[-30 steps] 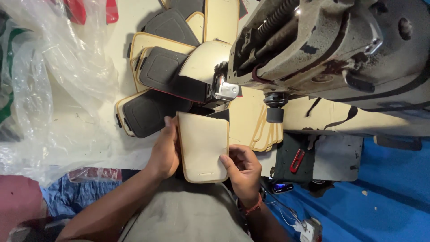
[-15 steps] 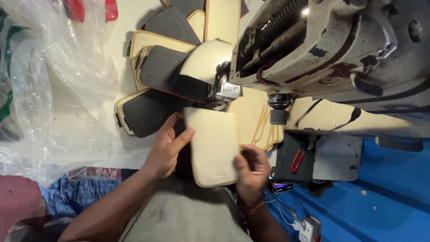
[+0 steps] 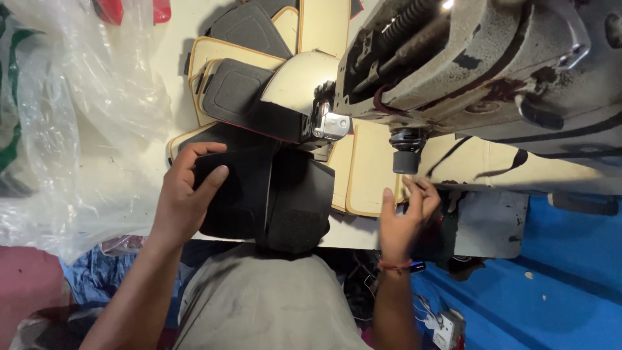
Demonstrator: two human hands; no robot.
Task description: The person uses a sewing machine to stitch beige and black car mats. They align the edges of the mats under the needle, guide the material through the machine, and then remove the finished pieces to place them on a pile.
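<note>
Cramped workshop corner here: a pale cream worktable [image 3: 133, 188] with a blue floor [image 3: 557, 285] showing at about 4 o'clock and a big heap of clear plastic sheeting [image 3: 71, 97] filling the 9 to 10 o'clock side. A grimy old industrial sewing machine [image 3: 479, 71] hangs over the top right, its chrome needle end [image 3: 330, 124] sitting pretty much dead centre. The left hand [image 3: 184, 198] lies flat at around 8 o'clock, fingers spread and pressing down on a black padded piece [image 3: 243, 194], palm on it, not really pinching it. That black piece sits in the middle of the view just under the needle end, and next to it at 6 o'clock is a second black panel with a rounded end [image 3: 301, 210] hanging over the table edge toward the person's grey shirt [image 3: 272, 304]. The right hand [image 3: 405, 217] is at about 5 o'clock, fingers apart and loose, holding nothing, just beside a stack of cream panels with tan edging [image 3: 369, 172]. There's a red thread bracelet [image 3: 395, 264] on that wrist. More grey padded panels with cream borders [image 3: 236, 87] are piled up at 11 to 12 o'clock, above the left hand.
</note>
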